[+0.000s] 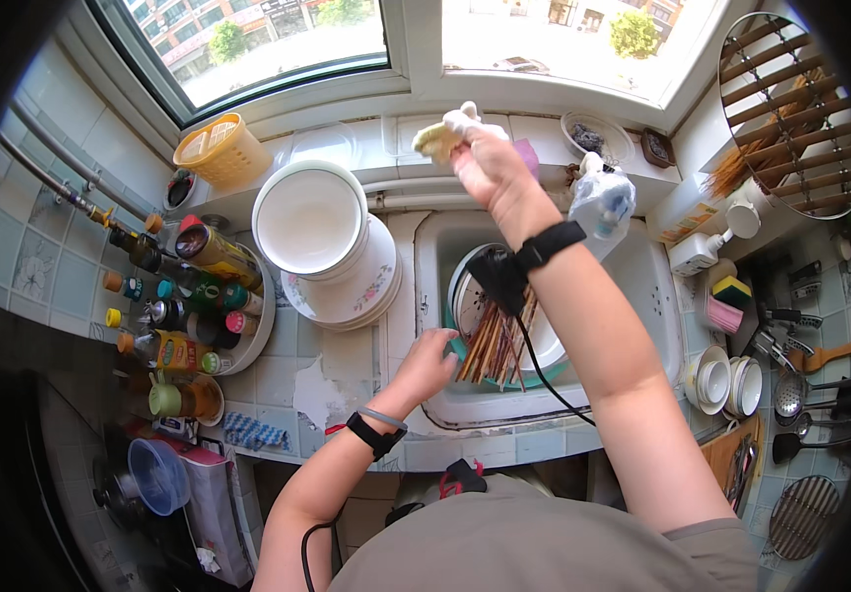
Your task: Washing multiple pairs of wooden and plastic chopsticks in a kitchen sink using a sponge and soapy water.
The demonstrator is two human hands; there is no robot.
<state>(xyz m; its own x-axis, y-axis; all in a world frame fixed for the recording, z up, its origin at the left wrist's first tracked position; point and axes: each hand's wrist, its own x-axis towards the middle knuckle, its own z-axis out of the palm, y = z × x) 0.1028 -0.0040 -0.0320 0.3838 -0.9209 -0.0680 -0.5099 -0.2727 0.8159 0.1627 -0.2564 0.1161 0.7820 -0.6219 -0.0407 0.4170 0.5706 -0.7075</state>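
My right hand [490, 163] is reached out over the window ledge behind the sink. Its fingers are closed round a soft, pale yellow cloth or sponge [432, 144]; white shows at the fingertips, perhaps foam. My left hand [429, 363] is at the sink's left edge, fingers curled over the rim of a green basin [457, 347]. In that basin lies a bundle of brown chopsticks [493, 340], beside white dishes [544, 340] partly hidden by my right forearm. The basin stands in the white sink [642, 326].
Left of the sink, white bowls [309, 217] stand on a stack of flowered plates [383, 266]. Bottles and jars crowd a round tray [266, 321] farther left. On the ledge are a yellow basket [220, 148] and a plastic bag [603, 202]. Small bowls [711, 383] sit right of the sink.
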